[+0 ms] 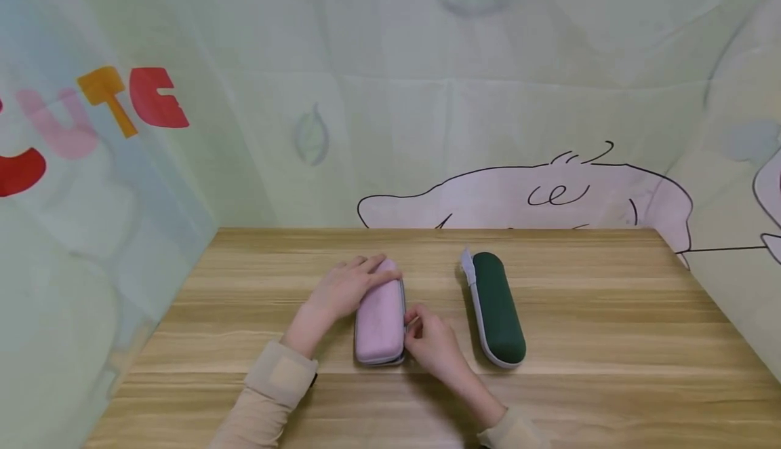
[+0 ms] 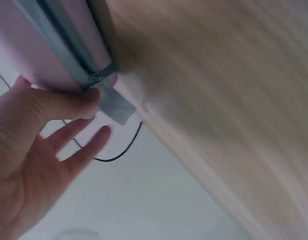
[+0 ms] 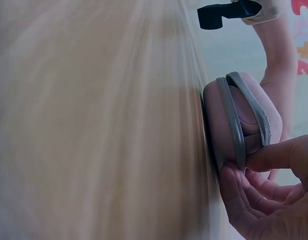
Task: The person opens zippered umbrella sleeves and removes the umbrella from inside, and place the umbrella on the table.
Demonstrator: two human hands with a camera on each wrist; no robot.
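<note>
A pink hard zip case lies lengthwise on the table. At its far end my left hand holds it, thumb near the grey fabric tab at the zip's end. My right hand pinches at the zipper along the case's right side; its fingers hide the zipper pull. Toward the near end, the grey-edged zipper gapes, and part of the inside shows in the right wrist view. A dark green zip case with grey trim lies closed, to the right of my right hand.
The wood-grain table runs back to a printed cloth backdrop, which also rises along both sides. A light grey tab sticks out at the green case's far end.
</note>
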